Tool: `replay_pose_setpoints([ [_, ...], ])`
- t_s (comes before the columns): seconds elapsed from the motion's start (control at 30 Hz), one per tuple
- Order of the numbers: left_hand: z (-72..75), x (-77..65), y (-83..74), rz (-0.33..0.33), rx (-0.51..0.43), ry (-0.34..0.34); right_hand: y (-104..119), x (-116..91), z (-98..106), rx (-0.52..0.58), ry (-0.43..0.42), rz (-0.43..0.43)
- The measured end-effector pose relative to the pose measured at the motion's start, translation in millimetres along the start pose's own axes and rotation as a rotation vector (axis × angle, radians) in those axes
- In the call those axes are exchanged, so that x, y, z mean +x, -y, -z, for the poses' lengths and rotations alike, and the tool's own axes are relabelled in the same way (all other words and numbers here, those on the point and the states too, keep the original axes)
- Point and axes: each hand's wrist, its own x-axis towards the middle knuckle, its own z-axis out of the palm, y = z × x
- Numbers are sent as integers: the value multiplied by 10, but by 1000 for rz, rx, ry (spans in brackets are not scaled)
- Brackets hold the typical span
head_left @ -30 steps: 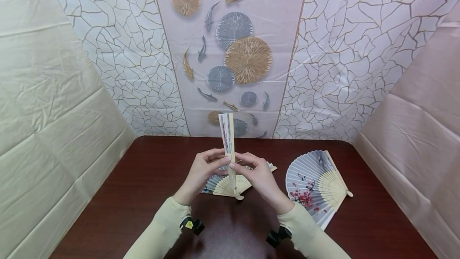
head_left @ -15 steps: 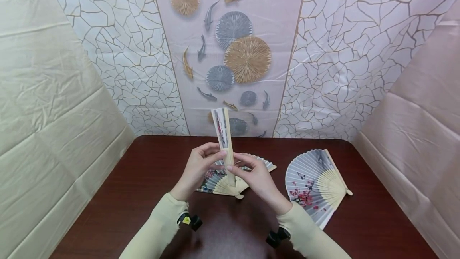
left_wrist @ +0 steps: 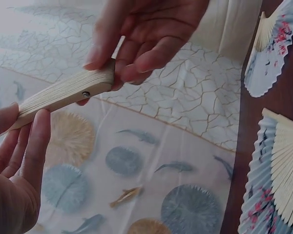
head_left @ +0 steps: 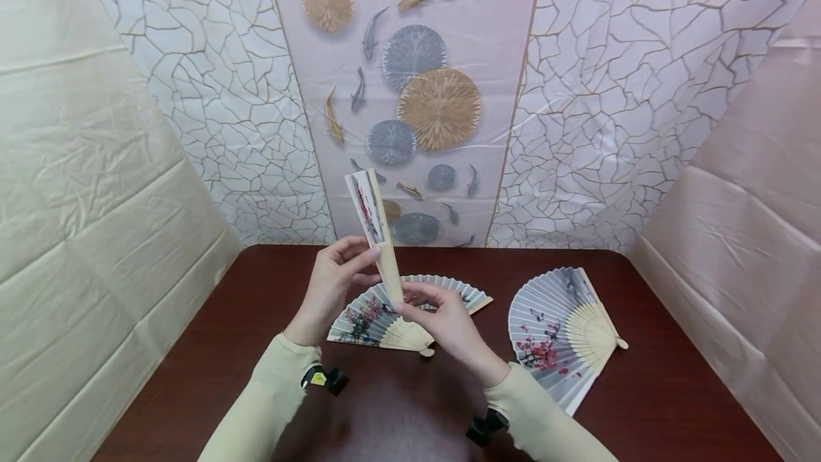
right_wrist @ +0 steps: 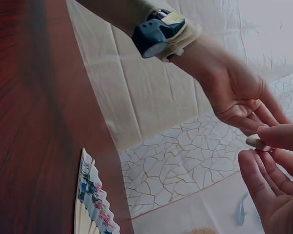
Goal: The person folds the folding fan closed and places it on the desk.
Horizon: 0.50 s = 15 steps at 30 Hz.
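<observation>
My right hand (head_left: pixel 449 319) pinches the pivot end of the folded fan (head_left: pixel 386 266); my left hand (head_left: pixel 326 287) pinches it higher up, where ribs meet leaf. Two grips, I'd judge, keep it steady and its ribs together. It's raised, top leaning left, above the tabletop (head_left: pixel 212 355). There, one spread fan (head_left: pixel 400 334) lies behind my hands, a second fan (head_left: pixel 564 334) well right, perhaps spaced to spare their leaves. Beyond hangs printed cloth (head_left: pixel 462 41).

Above the near side of the table (head_left: pixel 192 376), we look forward and down toward its far edge; in both wrist views, much closer, we face the backdrop (head_left: pixel 436 102), sharing the folded fan (left_wrist: pixel 63 95).
</observation>
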Motion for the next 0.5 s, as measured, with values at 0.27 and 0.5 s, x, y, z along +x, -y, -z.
replay_pose_setpoints([
  [0.27, 178, 42, -153, -35, 61, -48, 25, 45, -187, 48, 5, -38],
  [0.5, 326, 54, -302, -54, 98, -76, 102, 129, -373, 188, 44, -32],
])
